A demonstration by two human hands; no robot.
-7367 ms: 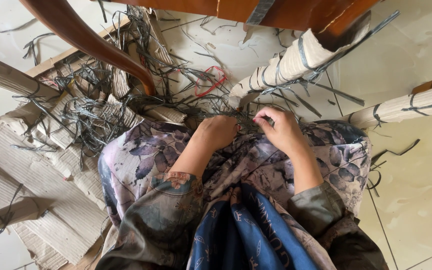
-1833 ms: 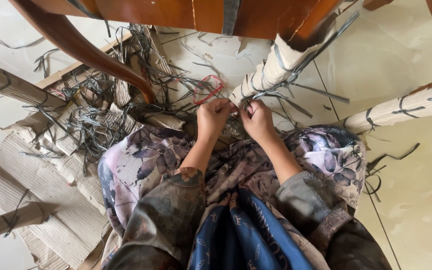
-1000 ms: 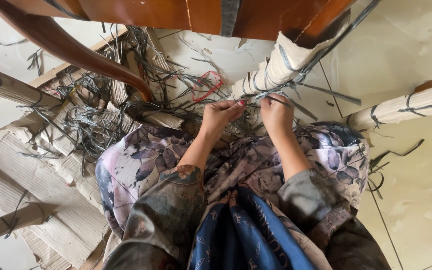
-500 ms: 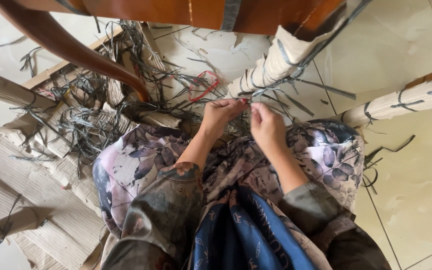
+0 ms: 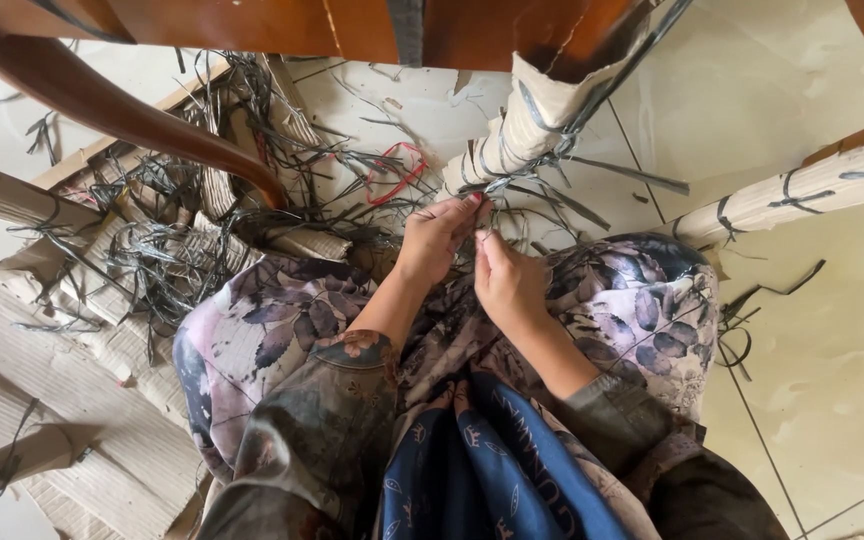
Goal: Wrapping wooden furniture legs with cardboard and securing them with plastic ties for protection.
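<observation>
the dark plastic strap (image 5: 512, 180) wound round the lower end of a cardboard-wrapped furniture leg (image 5: 532, 120) sits just above the person's lap, and both hands meet at it: the left hand (image 5: 437, 240) has its fingertips pinched on the strap ends where they hang off the wrap, while the right hand (image 5: 507, 280), just beside it and touching it at the fingers, is curled with its fingertips closed on a thin strand of the same strap (how firmly it grips, the view does not show). the floral skirt (image 5: 272, 330) spreads under both wrists, with a dark blue patterned cloth (image 5: 472, 470) lying lower down the lap. two cardboard-wrapped legs show on this side, the one in hand and a second (image 5: 802, 190) slanting out to the right, also banded with dark straps. above, the polished brown wooden frame (image 5: 252, 20) crosses the top edge, and one curved bare wooden leg (image 5: 122, 110) sweeps down to the left. a heap of cut straps and torn corrugated cardboard (image 5: 152, 250) crowds the left side, with a red strap loop (image 5: 392, 172) lying among it. the pale tiled floor (image 5: 832, 380) to the right is the open room, holding only a few stray strap pieces (image 5: 742, 330).
</observation>
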